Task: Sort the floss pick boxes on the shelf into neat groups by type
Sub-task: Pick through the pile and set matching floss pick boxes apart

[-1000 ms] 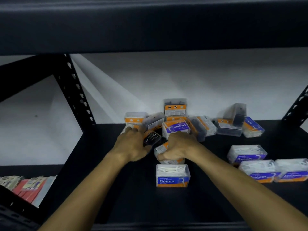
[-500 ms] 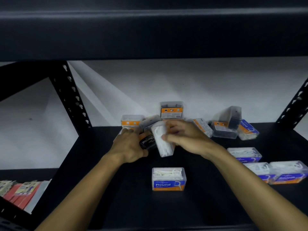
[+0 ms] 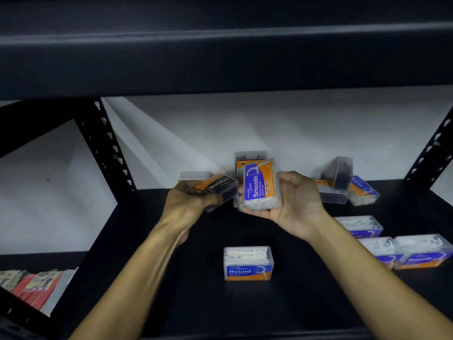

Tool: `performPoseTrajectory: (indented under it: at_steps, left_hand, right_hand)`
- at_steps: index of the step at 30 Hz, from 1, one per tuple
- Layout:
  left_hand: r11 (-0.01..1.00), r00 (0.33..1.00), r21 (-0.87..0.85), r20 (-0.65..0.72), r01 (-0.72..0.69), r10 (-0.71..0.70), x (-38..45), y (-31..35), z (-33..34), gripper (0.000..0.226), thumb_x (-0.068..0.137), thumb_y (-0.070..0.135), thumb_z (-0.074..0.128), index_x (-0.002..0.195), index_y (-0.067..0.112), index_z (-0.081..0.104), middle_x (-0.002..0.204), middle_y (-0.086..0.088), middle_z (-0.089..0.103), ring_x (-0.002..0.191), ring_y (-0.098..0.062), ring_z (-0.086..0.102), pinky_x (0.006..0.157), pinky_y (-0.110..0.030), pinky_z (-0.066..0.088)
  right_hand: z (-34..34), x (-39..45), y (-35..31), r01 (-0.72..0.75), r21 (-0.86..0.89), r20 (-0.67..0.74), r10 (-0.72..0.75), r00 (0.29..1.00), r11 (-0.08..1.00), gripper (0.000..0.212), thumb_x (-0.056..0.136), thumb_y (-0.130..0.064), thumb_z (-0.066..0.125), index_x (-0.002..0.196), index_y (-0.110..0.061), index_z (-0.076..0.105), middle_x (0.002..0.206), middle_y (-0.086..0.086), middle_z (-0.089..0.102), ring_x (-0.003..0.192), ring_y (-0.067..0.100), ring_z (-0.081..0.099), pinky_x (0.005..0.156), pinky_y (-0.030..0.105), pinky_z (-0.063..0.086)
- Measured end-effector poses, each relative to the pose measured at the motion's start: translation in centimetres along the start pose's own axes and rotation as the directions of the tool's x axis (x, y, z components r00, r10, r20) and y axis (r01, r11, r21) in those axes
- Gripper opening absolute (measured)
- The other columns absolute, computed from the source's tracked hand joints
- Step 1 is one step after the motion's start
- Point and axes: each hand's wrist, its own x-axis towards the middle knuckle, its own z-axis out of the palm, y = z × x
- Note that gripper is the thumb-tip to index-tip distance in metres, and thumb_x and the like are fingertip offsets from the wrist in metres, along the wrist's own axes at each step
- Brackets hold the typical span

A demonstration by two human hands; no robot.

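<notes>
My right hand [image 3: 296, 204] holds a clear "Smooth" floss pick box [image 3: 258, 186] upright, its blue and orange label facing me, above the black shelf [image 3: 245, 315]. Just left of it, my left hand [image 3: 188, 204] grips a black "Charcoal" box [image 3: 219, 188], tilted. A "Round" box [image 3: 248, 263] sits alone at the shelf's front middle. Behind my hands stand an orange-labelled box [image 3: 248, 158] and part of another [image 3: 193, 175]. At the right lie several blue-labelled boxes [image 3: 424, 251].
Two more boxes [image 3: 337, 185] and a "Round" box [image 3: 362, 192] are heaped at the back right. Perforated black uprights [image 3: 107, 148] frame the bay, and an upper shelf beam [image 3: 220, 45] hangs low overhead. Red packets [image 3: 36, 288] lie on the lower left shelf.
Both hands have lifted out of the pile. The right hand turned its box so the "Smooth" label faces me; the left raised the "Charcoal" box off the shelf.
</notes>
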Motion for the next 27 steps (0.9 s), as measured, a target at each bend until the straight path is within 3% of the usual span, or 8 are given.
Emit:
performPoseTrajectory:
  at_steps: [3, 6, 11, 14, 18, 22, 24, 27]
  left_hand:
    - [0.940, 0.988, -0.317, 0.122, 0.125, -0.090, -0.4, 0.0, -0.3, 0.056, 0.070, -0.010, 0.076, 0.121, 0.005, 0.057, 0.109, -0.016, 0.072, 0.093, -0.029, 0.073, 0.069, -0.029, 0.060]
    - [0.839, 0.963, -0.500, 0.252, 0.215, -0.097, -0.5, -0.4, -1.0, 0.072, 0.065, -0.012, 0.069, 0.132, 0.006, 0.050, 0.116, -0.019, 0.071, 0.101, -0.035, 0.071, 0.077, -0.042, 0.061]
    - [0.756, 0.950, -0.612, 0.310, 0.232, -0.041, -0.4, -1.0, -2.4, 0.065, 0.067, -0.008, 0.061, 0.130, 0.003, 0.054, 0.117, -0.021, 0.065, 0.098, -0.030, 0.068, 0.070, -0.032, 0.058]
    - [0.736, 0.950, -0.637, 0.312, 0.227, -0.023, -0.4, -0.6, -3.5, 0.045, 0.080, 0.005, 0.058, 0.125, 0.008, 0.054, 0.120, -0.021, 0.061, 0.105, -0.034, 0.059, 0.068, -0.031, 0.054]
    - [0.888, 0.987, -0.450, 0.156, 0.096, -0.028, -0.1, -0.6, -4.9, 0.045, 0.086, 0.002, 0.060, 0.130, 0.001, 0.052, 0.120, -0.022, 0.067, 0.101, -0.033, 0.065, 0.066, -0.031, 0.051]
    - [0.928, 0.999, -0.370, 0.048, 0.034, -0.017, -0.9, -0.1, -6.0, 0.027, 0.066, 0.000, 0.074, 0.092, 0.002, 0.067, 0.091, -0.015, 0.067, 0.076, -0.021, 0.058, 0.055, -0.024, 0.036]
    - [0.899, 0.998, -0.432, 0.047, 0.067, -0.052, -1.4, 0.1, -6.7, 0.031, 0.060, 0.008, 0.078, 0.090, 0.007, 0.068, 0.091, -0.010, 0.070, 0.080, -0.019, 0.063, 0.066, -0.025, 0.041]
    - [0.869, 0.993, -0.481, 0.060, 0.117, -0.101, -2.1, -0.1, -8.2, 0.034, 0.073, 0.023, 0.076, 0.105, 0.015, 0.069, 0.102, -0.004, 0.075, 0.093, -0.021, 0.070, 0.089, -0.038, 0.049]
  right_hand:
    - [0.4, 0.0, 0.2, 0.017, -0.083, -0.027, -0.019, 0.999, 0.996, 0.056, 0.090, -0.052, 0.044, 0.124, -0.010, 0.059, 0.121, 0.025, 0.063, 0.114, 0.043, 0.059, 0.099, 0.059, 0.043]
    - [0.9, 0.1, 0.6, 0.066, -0.259, -0.168, -0.113, 0.979, 0.964, 0.045, 0.089, -0.042, 0.058, 0.122, -0.012, 0.057, 0.111, 0.019, 0.069, 0.101, 0.033, 0.068, 0.081, 0.043, 0.057]
    - [1.0, 0.2, 0.5, 0.096, -0.389, -0.304, -0.226, 0.925, 0.916, 0.038, 0.085, -0.044, 0.064, 0.112, -0.018, 0.061, 0.098, 0.006, 0.074, 0.090, 0.021, 0.070, 0.086, 0.038, 0.054]
    - [0.9, 0.1, 0.2, 0.117, -0.444, -0.299, -0.270, 0.915, 0.888, 0.039, 0.085, -0.048, 0.062, 0.111, -0.019, 0.063, 0.096, 0.004, 0.075, 0.086, 0.019, 0.071, 0.073, 0.032, 0.052]
    - [1.4, -0.1, -0.1, 0.162, -0.392, -0.272, -0.283, 0.920, 0.906, 0.028, 0.088, -0.036, 0.062, 0.110, -0.018, 0.062, 0.096, 0.005, 0.074, 0.090, 0.020, 0.070, 0.083, 0.037, 0.054]
    - [1.8, -0.2, 0.2, 0.212, -0.320, -0.181, -0.279, 0.943, 0.923, 0.009, 0.091, -0.018, 0.056, 0.094, -0.018, 0.064, 0.082, 0.004, 0.073, 0.084, 0.021, 0.070, 0.086, 0.042, 0.054]
    - [2.0, -0.3, 0.6, 0.218, -0.290, -0.128, -0.263, 0.956, 0.932, 0.015, 0.090, -0.009, 0.052, 0.090, -0.018, 0.064, 0.079, 0.005, 0.072, 0.081, 0.021, 0.070, 0.084, 0.043, 0.055]
    - [2.1, -0.3, 1.2, 0.177, -0.214, -0.102, -0.202, 0.974, 0.961, 0.026, 0.084, -0.003, 0.053, 0.107, -0.014, 0.058, 0.095, 0.013, 0.071, 0.089, 0.027, 0.071, 0.083, 0.046, 0.056]
